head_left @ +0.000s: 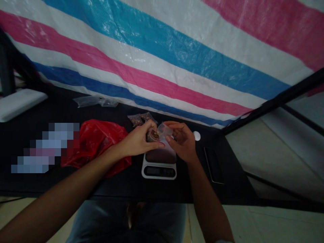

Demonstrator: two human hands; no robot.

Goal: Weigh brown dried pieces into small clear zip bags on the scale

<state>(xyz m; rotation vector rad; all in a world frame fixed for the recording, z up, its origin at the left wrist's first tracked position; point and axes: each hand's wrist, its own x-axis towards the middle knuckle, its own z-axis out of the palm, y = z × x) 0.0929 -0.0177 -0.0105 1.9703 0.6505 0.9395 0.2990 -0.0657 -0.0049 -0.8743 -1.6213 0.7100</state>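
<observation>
My left hand is closed on a small clear plastic bag with brown bits in it. In my right hand is a small translucent plastic cup, tilted with its mouth toward the bag. Cup and bag meet or nearly meet; I cannot tell whether they touch. Both are above a white digital kitchen scale, whose display faces me. Just behind my left hand lie filled clear bags of similar brown bits. A crumpled red plastic bag lies under and beside my left forearm.
A smartphone and a round white lid-like disc lie at the right. Flat clear bags rest at the back of the black table. A white object stands far left. A striped sheet hangs behind.
</observation>
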